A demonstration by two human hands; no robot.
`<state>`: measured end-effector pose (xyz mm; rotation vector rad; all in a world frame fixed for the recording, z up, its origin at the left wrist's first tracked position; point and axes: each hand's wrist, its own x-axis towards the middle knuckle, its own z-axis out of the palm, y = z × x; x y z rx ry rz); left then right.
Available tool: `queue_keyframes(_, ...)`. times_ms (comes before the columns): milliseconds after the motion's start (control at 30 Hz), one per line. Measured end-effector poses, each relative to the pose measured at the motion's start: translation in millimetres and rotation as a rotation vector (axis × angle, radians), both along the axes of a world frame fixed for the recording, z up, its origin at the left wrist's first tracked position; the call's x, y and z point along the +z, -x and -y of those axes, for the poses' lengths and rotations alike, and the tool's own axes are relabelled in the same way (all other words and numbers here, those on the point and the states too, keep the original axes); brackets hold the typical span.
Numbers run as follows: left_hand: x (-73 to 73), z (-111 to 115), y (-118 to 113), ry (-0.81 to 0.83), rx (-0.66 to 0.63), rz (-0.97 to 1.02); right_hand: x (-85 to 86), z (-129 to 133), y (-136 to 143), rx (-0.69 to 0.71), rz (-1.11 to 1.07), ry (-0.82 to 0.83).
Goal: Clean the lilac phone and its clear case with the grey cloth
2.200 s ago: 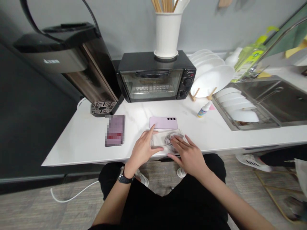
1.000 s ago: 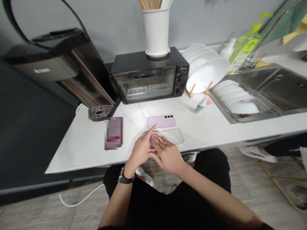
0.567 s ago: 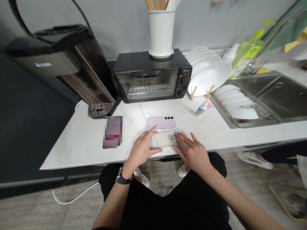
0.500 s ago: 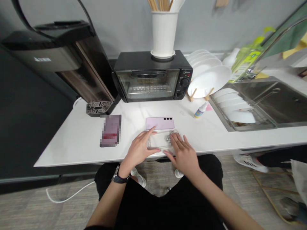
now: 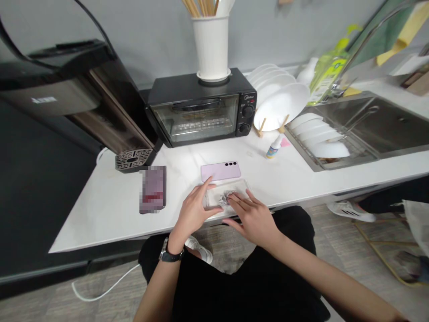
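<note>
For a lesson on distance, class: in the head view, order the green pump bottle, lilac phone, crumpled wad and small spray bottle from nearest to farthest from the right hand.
From the right hand:
1. Crumpled wad: at its fingertips.
2. Lilac phone: ahead and left.
3. Small spray bottle: ahead, slightly right.
4. Green pump bottle: far back right, by the sink.

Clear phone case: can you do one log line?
left hand: holding clear case; right hand: on crumpled wad over case; lilac phone: lying beyond case

Black clothing (image 5: 214, 286), dark-strapped wristwatch (image 5: 171, 256)
</note>
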<state>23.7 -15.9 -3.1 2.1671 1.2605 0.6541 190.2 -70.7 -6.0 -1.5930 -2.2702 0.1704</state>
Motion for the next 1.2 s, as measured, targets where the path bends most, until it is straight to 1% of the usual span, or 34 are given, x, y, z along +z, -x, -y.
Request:
queue_keyframes(67,0.7,-1,-2,-0.002,-0.004,-0.015,-0.8,-1,-12,-0.095,0.022,-0.012)
queue_keyframes(133,1.3,-1,-3,-0.001,-0.015,-0.028,-2.8,-5,-16,-0.159,0.026,-0.032)
queue_keyframes(233,2.1,-3,-6,0.000,-0.023,-0.030,-6.3,-14,-6,-0.173,0.004,-0.071)
queue_keyframes(300,2.4,-3,-6,0.006,-0.027,-0.027,-7.7,-18,10,-0.130,-0.018,-0.081)
queue_keyframes(433,3.6,-2,-4,0.015,-0.037,-0.026,-6.2,-16,37,0.042,-0.047,-0.047)
queue_keyframes(500,4.4,0,-3,0.012,-0.027,-0.029,-3.6,-10,39,0.088,-0.047,-0.032)
queue_keyframes(600,5.2,1,0,-0.002,-0.010,-0.028,0.1,-1,28,0.096,-0.025,-0.010)
queue_keyframes(667,5.1,2,2,-0.014,-0.009,-0.021,1.2,3,15,0.045,-0.001,-0.005)
queue_keyframes(767,4.1,1,4,-0.026,-0.006,-0.010,0.8,3,-1,-0.091,0.033,-0.033)
queue_keyframes(833,3.4,1,3,-0.028,0.001,-0.002,-0.8,-1,-3,-0.158,0.048,-0.056)
queue_keyframes(900,2.9,1,2,-0.025,0.008,0.006,-2.9,-8,2,-0.178,0.051,-0.069)
queue_keyframes(967,2.5,1,1,-0.018,0.016,0.011,-4.6,-13,14,-0.151,0.039,-0.075)
queue_keyframes(1100,1.5,2,-1,-0.013,0.002,0.026,-3.4,-14,35,0.037,-0.007,-0.069)
queue_keyframes(1200,0.9,5,-3,-0.011,-0.003,0.021,-0.2,-7,34,0.103,-0.026,-0.059)
